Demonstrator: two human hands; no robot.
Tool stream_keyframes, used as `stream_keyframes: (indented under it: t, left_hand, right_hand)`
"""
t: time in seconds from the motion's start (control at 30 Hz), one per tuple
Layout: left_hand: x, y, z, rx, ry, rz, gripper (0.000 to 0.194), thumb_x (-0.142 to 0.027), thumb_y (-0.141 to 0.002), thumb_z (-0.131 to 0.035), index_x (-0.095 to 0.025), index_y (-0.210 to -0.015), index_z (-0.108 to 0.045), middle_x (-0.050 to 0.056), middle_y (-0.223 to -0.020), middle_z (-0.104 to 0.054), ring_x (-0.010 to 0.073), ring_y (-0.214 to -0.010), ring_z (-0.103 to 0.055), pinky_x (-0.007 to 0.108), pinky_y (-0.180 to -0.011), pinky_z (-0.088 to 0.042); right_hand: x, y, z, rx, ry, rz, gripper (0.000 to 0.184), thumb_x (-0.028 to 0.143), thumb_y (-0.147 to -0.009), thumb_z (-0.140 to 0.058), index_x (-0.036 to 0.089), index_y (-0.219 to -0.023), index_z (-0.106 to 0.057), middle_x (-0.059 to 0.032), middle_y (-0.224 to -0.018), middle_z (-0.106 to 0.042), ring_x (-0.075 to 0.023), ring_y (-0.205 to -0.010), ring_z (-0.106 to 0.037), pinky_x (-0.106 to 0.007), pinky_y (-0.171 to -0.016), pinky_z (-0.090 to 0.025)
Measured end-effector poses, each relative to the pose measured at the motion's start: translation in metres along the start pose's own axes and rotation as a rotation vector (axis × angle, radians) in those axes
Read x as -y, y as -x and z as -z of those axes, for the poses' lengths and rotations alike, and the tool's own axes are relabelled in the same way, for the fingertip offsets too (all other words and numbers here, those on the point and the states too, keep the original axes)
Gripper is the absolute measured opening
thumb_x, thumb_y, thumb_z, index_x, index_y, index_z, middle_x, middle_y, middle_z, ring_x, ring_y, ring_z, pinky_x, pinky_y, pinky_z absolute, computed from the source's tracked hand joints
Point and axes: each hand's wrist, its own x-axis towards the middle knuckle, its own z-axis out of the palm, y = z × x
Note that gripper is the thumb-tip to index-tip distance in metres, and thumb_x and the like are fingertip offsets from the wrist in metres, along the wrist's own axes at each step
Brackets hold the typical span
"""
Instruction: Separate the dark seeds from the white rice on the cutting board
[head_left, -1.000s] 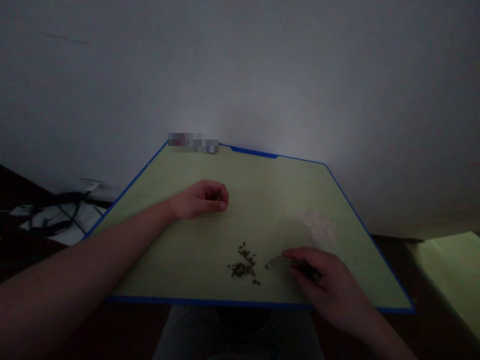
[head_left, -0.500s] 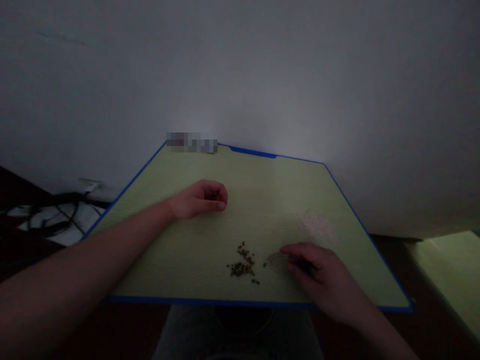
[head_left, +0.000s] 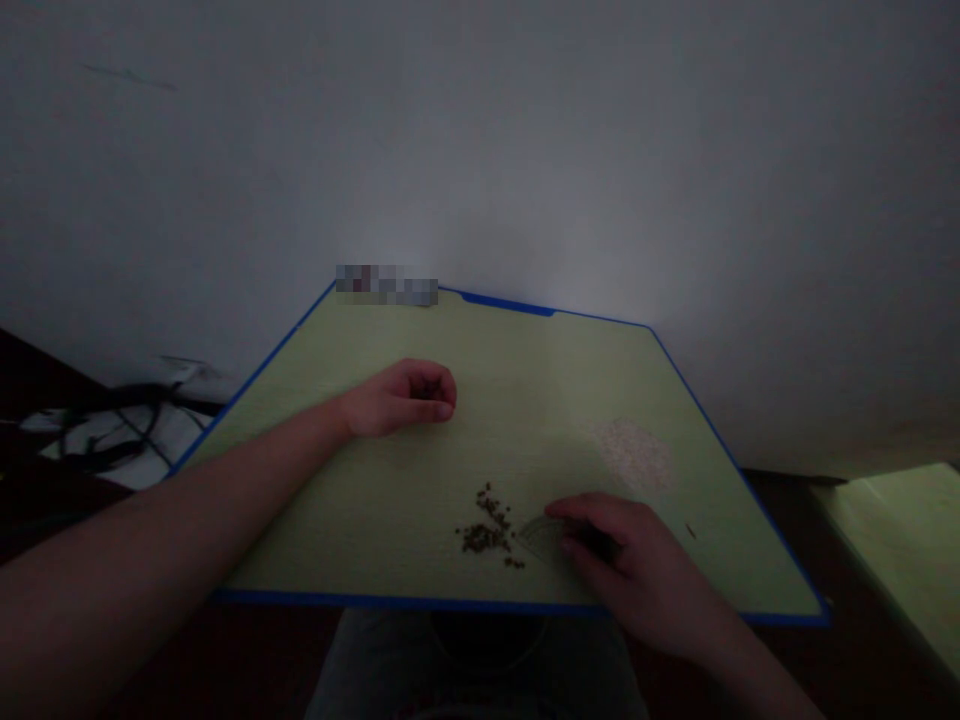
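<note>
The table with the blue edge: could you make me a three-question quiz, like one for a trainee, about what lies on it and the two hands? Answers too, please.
1. True or false: the pale heap lies to the left of the dark bits.
2. Which hand is nearer the dark bits? A: left. B: right.
3. Fill in: the table stands before a bare, greyish ____.

Key:
1. False; it lies to the right.
2. B, the right hand; the left hand is farther off.
3. Wall.

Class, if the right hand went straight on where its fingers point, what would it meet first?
Beyond the faint shape at its fingertips, the right hand would probably meet the small dark pieces, though depth is unclear.
</note>
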Motion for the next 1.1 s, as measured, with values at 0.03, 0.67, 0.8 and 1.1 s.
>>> stream_keyframes:
  t: [0.03, 0.67, 0.8, 1.1]
  left_hand:
    - [0.0, 0.0, 0.0, 0.0, -0.003, -0.003, 0.026, -0.036, -0.07, -0.072, -0.014, -0.073, -0.058, -0.003, -0.061, -0.054, 0.0079, -0.055, -0.047, 0.019, -0.051, -0.036]
    - [0.0, 0.0, 0.0, 0.003, 0.004, 0.004, 0.026, -0.035, -0.069, -0.073, -0.014, -0.073, -0.058, -0.004, -0.06, -0.053, 0.0072, -0.054, -0.045, 0.018, -0.049, -0.034]
    - [0.0, 0.0, 0.0, 0.007, 0.015, -0.003, 0.026, -0.035, -0.069, -0.073, -0.015, -0.072, -0.058, -0.004, -0.06, -0.053, 0.0074, -0.054, -0.045, 0.019, -0.049, -0.035]
    - [0.001, 0.0, 0.0, 0.008, 0.025, 0.005, 0.026, -0.035, -0.069, -0.073, -0.014, -0.073, -0.058, -0.003, -0.062, -0.054, 0.0077, -0.056, -0.046, 0.019, -0.051, -0.035]
  right_hand:
    - [0.0, -0.002, 0.0, -0.003, 0.002, 0.001, 0.027, 0.017, -0.086, -0.053, 0.022, -0.108, -0.069, -0.0063, -0.098, -0.075, -0.0205, -0.085, -0.07, -0.036, -0.076, -0.056]
    - [0.004, -0.012, 0.003, 0.066, 0.027, 0.101, 0.028, 0.015, -0.088, -0.052, 0.022, -0.109, -0.068, -0.0062, -0.099, -0.074, -0.0201, -0.089, -0.068, -0.036, -0.078, -0.054]
    - [0.007, -0.014, 0.003, 0.11, 0.005, 0.126, 0.028, 0.013, -0.086, -0.052, 0.022, -0.108, -0.068, -0.0056, -0.1, -0.074, -0.0196, -0.089, -0.068, -0.035, -0.078, -0.054]
    - [0.01, -0.013, 0.004, 0.131, -0.011, 0.132, 0.029, 0.012, -0.086, -0.052, 0.021, -0.108, -0.068, -0.0051, -0.1, -0.074, -0.0188, -0.09, -0.068, -0.034, -0.08, -0.052]
